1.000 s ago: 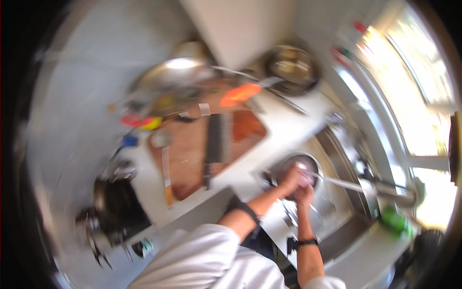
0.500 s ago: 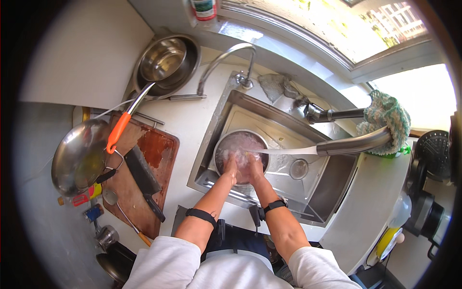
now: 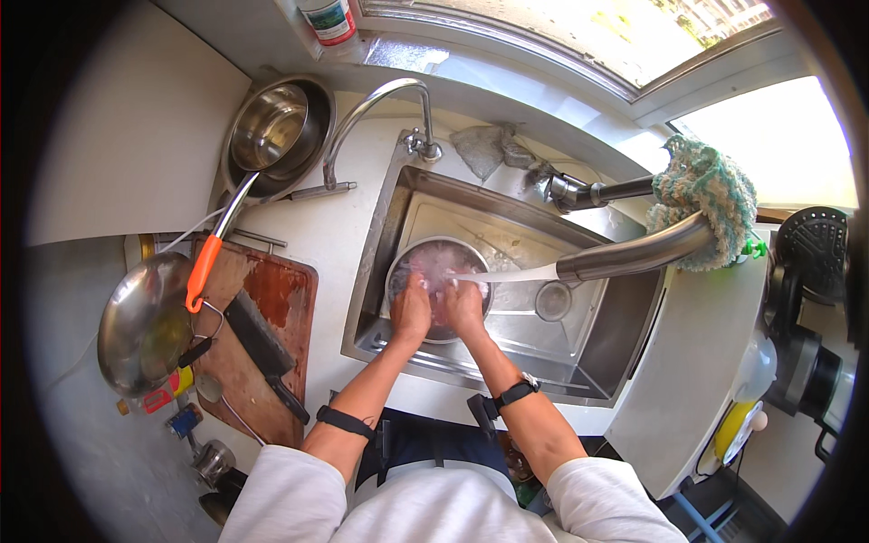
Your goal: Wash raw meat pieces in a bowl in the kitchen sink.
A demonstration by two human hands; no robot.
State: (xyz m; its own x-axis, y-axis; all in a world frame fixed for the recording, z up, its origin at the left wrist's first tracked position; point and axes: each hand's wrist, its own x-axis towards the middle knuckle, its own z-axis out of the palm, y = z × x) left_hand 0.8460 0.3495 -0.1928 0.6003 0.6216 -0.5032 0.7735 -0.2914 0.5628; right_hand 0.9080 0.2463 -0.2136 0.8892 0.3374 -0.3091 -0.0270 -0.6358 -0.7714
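Note:
A round metal bowl (image 3: 395, 314) rests in the stainless steel sink (image 3: 358, 337), filled with cloudy pinkish water. Both my hands dip into it. My left hand (image 3: 412, 306) is at the bowl's left side, fingers bent down into the water. Beside it, a little apart, my right hand (image 3: 464, 306) is also curled, near where a stream of water (image 3: 518, 275) lands. That stream runs from a thick metal spout (image 3: 634, 252) on the right. Reddish patches show around my fingers, but foam and water hide what they hold.
A thin curved faucet (image 3: 376, 90) stands behind the sink. At left, a cleaver (image 3: 258, 335) lies on a wooden cutting board (image 3: 294, 281). An orange-handled pan (image 3: 204, 271), nested pots (image 3: 272, 127) and a frying pan (image 3: 140, 326) are near it. A knitted cloth (image 3: 706, 195) hangs over the spout.
My hands have drawn up and toward me, so more of them shows above the water. The left has shifted left, apart from the right. The whole view has swung slightly.

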